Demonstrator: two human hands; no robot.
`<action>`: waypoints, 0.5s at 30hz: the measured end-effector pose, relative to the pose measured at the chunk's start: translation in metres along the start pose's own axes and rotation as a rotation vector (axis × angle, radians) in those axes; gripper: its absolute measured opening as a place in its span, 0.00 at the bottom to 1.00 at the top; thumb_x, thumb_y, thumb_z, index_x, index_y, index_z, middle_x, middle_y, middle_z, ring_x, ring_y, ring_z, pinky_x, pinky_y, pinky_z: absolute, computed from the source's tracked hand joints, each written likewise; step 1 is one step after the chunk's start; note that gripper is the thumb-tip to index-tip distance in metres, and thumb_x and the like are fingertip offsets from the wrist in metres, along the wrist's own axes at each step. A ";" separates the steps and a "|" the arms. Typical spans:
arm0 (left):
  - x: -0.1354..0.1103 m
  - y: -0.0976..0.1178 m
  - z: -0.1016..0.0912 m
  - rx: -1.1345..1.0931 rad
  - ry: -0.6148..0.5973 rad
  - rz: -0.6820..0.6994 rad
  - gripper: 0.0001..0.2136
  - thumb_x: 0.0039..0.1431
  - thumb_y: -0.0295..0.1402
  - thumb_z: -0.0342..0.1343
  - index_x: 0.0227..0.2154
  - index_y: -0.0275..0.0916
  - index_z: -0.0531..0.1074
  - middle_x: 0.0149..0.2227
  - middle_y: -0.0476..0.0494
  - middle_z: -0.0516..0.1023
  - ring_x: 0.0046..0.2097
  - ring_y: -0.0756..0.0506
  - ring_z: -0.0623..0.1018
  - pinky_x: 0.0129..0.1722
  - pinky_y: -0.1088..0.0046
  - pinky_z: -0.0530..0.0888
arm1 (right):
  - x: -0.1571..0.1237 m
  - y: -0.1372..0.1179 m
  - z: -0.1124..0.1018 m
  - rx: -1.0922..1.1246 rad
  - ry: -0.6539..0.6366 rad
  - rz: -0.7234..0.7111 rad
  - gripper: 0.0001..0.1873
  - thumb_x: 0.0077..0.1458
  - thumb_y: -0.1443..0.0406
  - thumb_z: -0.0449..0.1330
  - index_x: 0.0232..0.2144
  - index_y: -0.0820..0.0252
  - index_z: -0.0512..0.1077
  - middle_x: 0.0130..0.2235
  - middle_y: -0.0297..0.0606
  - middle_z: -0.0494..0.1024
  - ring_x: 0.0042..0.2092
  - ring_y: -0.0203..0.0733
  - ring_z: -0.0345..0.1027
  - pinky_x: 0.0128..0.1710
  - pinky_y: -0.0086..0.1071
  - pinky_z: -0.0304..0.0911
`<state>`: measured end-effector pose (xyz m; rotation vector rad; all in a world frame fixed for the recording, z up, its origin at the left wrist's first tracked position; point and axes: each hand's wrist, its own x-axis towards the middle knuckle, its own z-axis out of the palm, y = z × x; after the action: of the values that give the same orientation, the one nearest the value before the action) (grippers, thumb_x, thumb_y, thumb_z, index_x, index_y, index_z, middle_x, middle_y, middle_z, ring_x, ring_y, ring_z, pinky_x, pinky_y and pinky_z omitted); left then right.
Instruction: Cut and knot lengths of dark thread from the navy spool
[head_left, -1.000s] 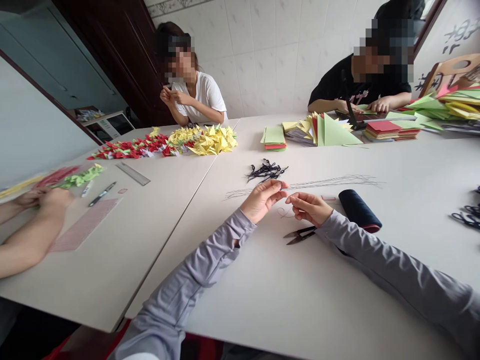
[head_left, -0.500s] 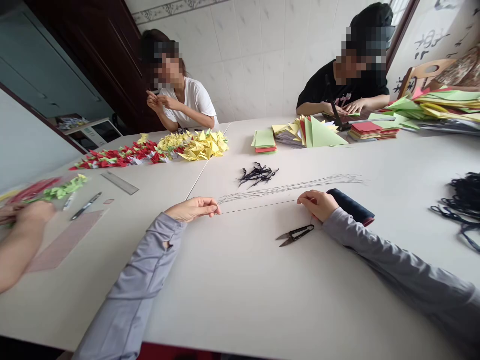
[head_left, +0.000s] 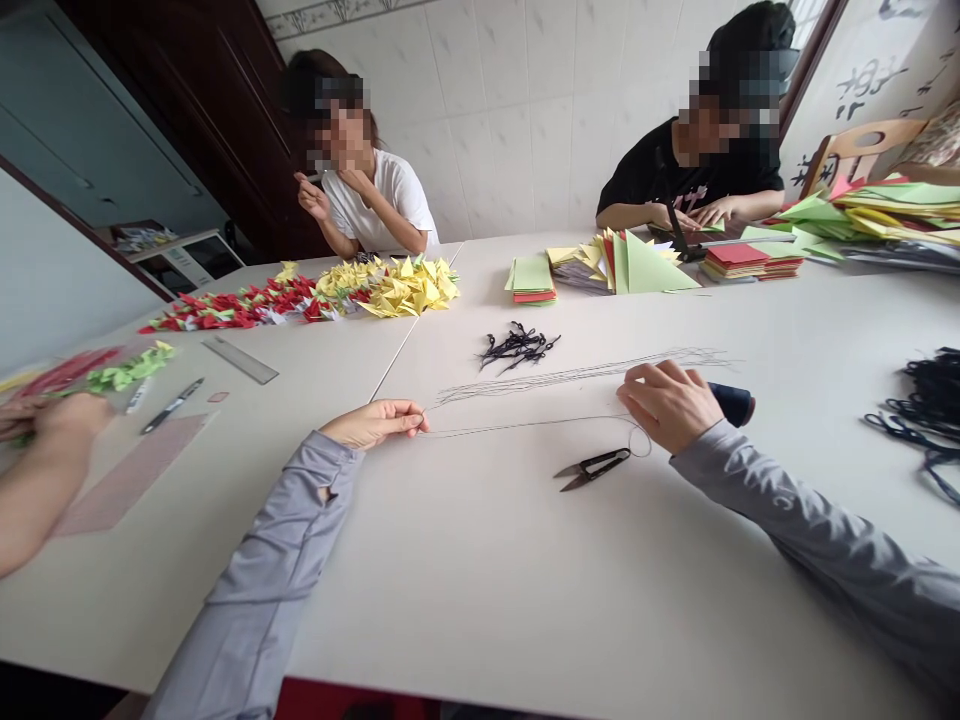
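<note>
My left hand (head_left: 376, 423) rests on the white table (head_left: 525, 580) and pinches one end of a thin dark thread (head_left: 525, 424). The thread runs to the right and ends in a slack loop beside my right hand (head_left: 666, 402). My right hand is closed around the dark spool of thread (head_left: 731, 402), which lies on its side. Small black thread snips (head_left: 592, 467) lie on the table just in front of my right hand. A row of cut thread lengths (head_left: 585, 374) lies behind the stretched thread.
A small heap of black knotted pieces (head_left: 517, 346) lies further back, and more black cord (head_left: 930, 395) at the right edge. Folded yellow and red paper pieces (head_left: 337, 290), coloured paper stacks (head_left: 600, 265), a ruler (head_left: 240, 360) and a pen (head_left: 171, 406). Two people sit opposite; another person's arm (head_left: 45, 470) at left.
My hands moved apart, drawing the thread out across the table. My right hand has since closed on the spool, and the thread has gone slack with a loop near it.
</note>
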<state>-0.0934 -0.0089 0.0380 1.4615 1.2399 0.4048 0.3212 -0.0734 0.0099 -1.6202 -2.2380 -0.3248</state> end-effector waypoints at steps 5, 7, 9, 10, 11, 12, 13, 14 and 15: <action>-0.005 -0.003 -0.005 0.025 -0.033 0.001 0.11 0.41 0.39 0.64 0.24 0.36 0.73 0.29 0.45 0.76 0.27 0.52 0.66 0.35 0.76 0.64 | -0.012 0.034 0.008 -0.183 -0.085 0.090 0.17 0.57 0.60 0.48 0.44 0.50 0.73 0.50 0.43 0.69 0.44 0.50 0.63 0.34 0.39 0.58; -0.007 -0.003 -0.005 0.014 -0.026 -0.008 0.09 0.41 0.36 0.63 0.23 0.36 0.73 0.28 0.46 0.76 0.26 0.52 0.66 0.34 0.76 0.64 | -0.017 0.042 0.011 -0.202 -0.127 0.202 0.20 0.58 0.59 0.47 0.50 0.48 0.69 0.52 0.44 0.67 0.44 0.51 0.64 0.31 0.38 0.59; -0.009 -0.002 -0.005 -0.001 -0.005 -0.013 0.07 0.42 0.34 0.62 0.23 0.36 0.73 0.28 0.46 0.76 0.26 0.52 0.66 0.34 0.76 0.64 | -0.018 0.047 0.009 -0.210 -0.149 0.333 0.21 0.58 0.58 0.47 0.51 0.47 0.67 0.54 0.45 0.66 0.44 0.52 0.64 0.28 0.38 0.59; -0.009 -0.002 -0.005 -0.008 0.008 -0.015 0.06 0.42 0.32 0.62 0.23 0.36 0.73 0.28 0.45 0.77 0.26 0.52 0.66 0.34 0.77 0.64 | -0.018 0.050 0.007 -0.211 -0.162 0.388 0.21 0.57 0.58 0.47 0.52 0.48 0.67 0.54 0.46 0.65 0.44 0.54 0.64 0.27 0.38 0.59; -0.009 -0.003 -0.005 -0.015 0.021 -0.019 0.04 0.43 0.31 0.61 0.22 0.36 0.73 0.27 0.45 0.77 0.26 0.52 0.67 0.34 0.77 0.64 | -0.018 0.054 0.004 -0.213 -0.176 0.434 0.21 0.56 0.57 0.48 0.52 0.48 0.67 0.55 0.46 0.65 0.44 0.55 0.65 0.26 0.39 0.59; -0.010 -0.003 -0.005 -0.019 0.034 -0.024 0.03 0.43 0.29 0.61 0.22 0.35 0.73 0.27 0.45 0.77 0.25 0.52 0.67 0.34 0.77 0.64 | -0.018 0.060 0.001 -0.216 -0.197 0.470 0.21 0.55 0.57 0.50 0.51 0.48 0.67 0.55 0.47 0.65 0.43 0.56 0.65 0.26 0.40 0.59; -0.010 -0.005 -0.007 -0.023 0.049 -0.027 0.02 0.44 0.28 0.60 0.22 0.35 0.73 0.27 0.45 0.77 0.25 0.52 0.67 0.34 0.77 0.64 | -0.018 0.068 -0.003 -0.220 -0.221 0.498 0.22 0.54 0.57 0.52 0.51 0.49 0.67 0.55 0.49 0.65 0.42 0.57 0.66 0.26 0.41 0.59; -0.010 -0.006 -0.009 -0.028 0.065 -0.027 0.01 0.45 0.26 0.59 0.21 0.35 0.73 0.27 0.44 0.77 0.25 0.52 0.67 0.34 0.77 0.64 | -0.020 0.078 -0.005 -0.230 -0.244 0.524 0.23 0.52 0.56 0.54 0.51 0.49 0.68 0.54 0.50 0.65 0.41 0.57 0.66 0.26 0.42 0.58; -0.010 -0.009 -0.011 -0.035 0.083 -0.027 0.01 0.45 0.26 0.59 0.21 0.35 0.74 0.27 0.44 0.77 0.25 0.53 0.67 0.34 0.77 0.64 | -0.022 0.091 -0.008 -0.245 -0.265 0.550 0.24 0.49 0.56 0.57 0.50 0.51 0.69 0.53 0.53 0.67 0.38 0.58 0.66 0.25 0.43 0.57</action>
<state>-0.1100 -0.0132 0.0379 1.4090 1.3109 0.4710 0.4144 -0.0667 0.0056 -2.4460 -1.8628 -0.2500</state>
